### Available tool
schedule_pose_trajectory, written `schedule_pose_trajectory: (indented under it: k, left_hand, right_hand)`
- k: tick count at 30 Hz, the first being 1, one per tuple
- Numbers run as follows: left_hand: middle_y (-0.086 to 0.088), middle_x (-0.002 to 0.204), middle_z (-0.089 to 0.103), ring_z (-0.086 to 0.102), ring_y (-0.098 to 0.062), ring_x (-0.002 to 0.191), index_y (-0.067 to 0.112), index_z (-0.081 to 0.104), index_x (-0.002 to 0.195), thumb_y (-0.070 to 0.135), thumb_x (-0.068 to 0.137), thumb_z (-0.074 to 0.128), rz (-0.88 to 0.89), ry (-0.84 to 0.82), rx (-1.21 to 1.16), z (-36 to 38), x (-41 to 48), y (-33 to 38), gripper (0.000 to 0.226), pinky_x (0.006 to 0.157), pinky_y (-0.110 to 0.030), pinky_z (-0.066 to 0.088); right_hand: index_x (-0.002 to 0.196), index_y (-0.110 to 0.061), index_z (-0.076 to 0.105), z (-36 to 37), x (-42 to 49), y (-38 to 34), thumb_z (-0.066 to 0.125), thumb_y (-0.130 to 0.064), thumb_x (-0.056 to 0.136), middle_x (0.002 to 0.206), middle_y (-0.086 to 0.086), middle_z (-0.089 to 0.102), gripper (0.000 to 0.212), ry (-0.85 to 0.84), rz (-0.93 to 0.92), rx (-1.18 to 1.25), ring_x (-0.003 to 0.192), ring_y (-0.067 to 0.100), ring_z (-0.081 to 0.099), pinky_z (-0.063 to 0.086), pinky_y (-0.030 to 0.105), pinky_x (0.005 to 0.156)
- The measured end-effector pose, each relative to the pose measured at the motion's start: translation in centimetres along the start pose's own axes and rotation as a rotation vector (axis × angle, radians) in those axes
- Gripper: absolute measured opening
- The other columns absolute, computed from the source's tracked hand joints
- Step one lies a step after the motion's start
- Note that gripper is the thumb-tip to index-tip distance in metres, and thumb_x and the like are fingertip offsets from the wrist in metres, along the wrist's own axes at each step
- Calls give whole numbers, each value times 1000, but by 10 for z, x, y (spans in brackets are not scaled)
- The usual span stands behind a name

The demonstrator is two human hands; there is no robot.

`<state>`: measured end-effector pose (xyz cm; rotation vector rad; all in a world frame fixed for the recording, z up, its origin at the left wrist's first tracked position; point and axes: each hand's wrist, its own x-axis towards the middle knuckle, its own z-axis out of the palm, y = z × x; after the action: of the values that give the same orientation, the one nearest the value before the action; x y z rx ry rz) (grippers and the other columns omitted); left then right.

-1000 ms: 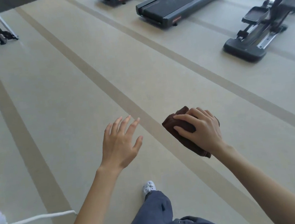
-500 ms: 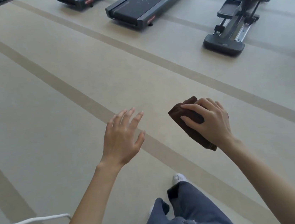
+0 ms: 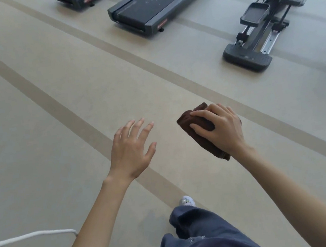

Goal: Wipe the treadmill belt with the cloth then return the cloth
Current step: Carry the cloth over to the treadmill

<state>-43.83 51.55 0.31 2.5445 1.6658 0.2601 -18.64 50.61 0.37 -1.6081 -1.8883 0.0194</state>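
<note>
Head view, from the left: the left hand (image 3: 132,147) hangs over the floor (image 3: 45,127) with fingers spread and straight, holding nothing. Further along and up the frame, the nearer treadmill belt (image 3: 153,3) lies well apart from both hands, so the step in hand looks like carrying the cloth over to it, with no wiping begun. To do that well, the empty hand is best left free to brace on the machine's side rail. The approach should come in at the belt's near end, clear of the stepping machine (image 3: 251,51) on the right. The brown cloth (image 3: 185,120) is up in the air in front of the body, folded into a long pad. The right hand (image 3: 222,130) grips it from above, thumb and fingers curled round its upper half. Its long axis runs on a diagonal, one end sticking out below the wrist and the other pointing forward and left, roughly toward the belt. A flat palm would spread the pad better for wiping.
</note>
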Motion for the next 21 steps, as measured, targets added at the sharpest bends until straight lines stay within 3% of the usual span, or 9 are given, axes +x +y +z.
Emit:
schedule_pose_trajectory:
  k: [8, 21]
  left_hand:
    - [-6, 139, 48, 40, -29, 130, 22, 48, 135, 46, 89, 29, -52, 43, -32, 10, 114, 7, 55, 104, -45, 32]
    - [-7, 139, 48, 40, -29, 130, 23, 48, 135, 48, 86, 28, -2, -26, -23, 29, 321, -97, 58, 104, -45, 32]
  right_hand:
    - [100, -26, 72, 15, 104, 65, 64, -42, 80, 81, -4, 59, 26, 0, -44, 5, 79, 19, 57, 44, 35, 72]
    - [98, -27, 73, 115, 284, 124, 58, -46, 81, 79, -5, 59, 30, 11, -26, -25, 75, 19, 58, 42, 30, 70]
